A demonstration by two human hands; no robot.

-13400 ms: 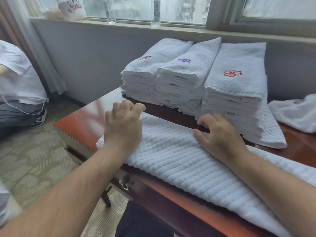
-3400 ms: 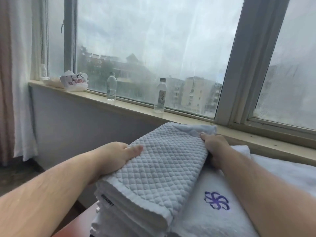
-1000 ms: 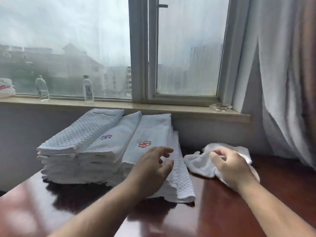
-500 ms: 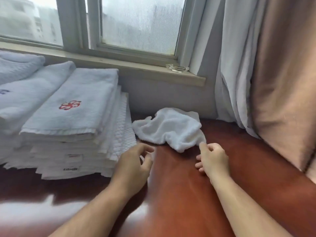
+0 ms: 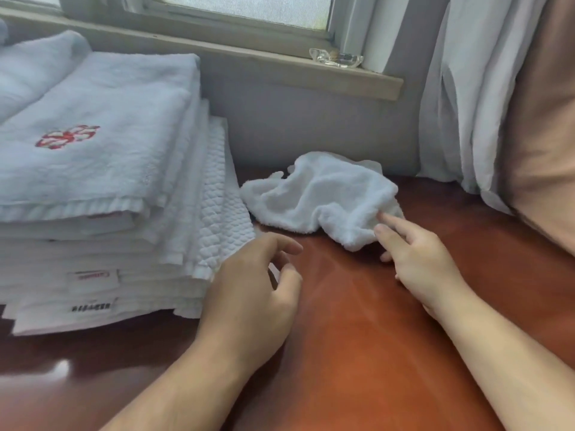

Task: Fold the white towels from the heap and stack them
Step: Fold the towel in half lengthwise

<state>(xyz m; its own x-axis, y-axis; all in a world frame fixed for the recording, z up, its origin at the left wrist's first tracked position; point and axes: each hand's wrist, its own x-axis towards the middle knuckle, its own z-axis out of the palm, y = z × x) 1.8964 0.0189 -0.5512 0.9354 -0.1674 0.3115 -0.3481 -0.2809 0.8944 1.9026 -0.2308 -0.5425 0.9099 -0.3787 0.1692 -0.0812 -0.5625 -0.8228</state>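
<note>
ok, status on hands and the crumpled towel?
Left hand open, empty. Right hand open, fingers touching crumpled towel. Towel unfolded, beside folded stack. Nothing blocking.

Reddish-brown table (image 5: 357, 353) with folded towel stack (image 5: 102, 188) beside crumpled white towel (image 5: 320, 197)

On stacked towels (image 5: 93, 169), red-lettered tag (image 5: 93, 276), black-lettered tag (image 5: 91, 307), both unreadable

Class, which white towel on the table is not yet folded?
The small crumpled towel by the right hand. It lies bunched and alone; the folded towels are stacked flat.
</note>
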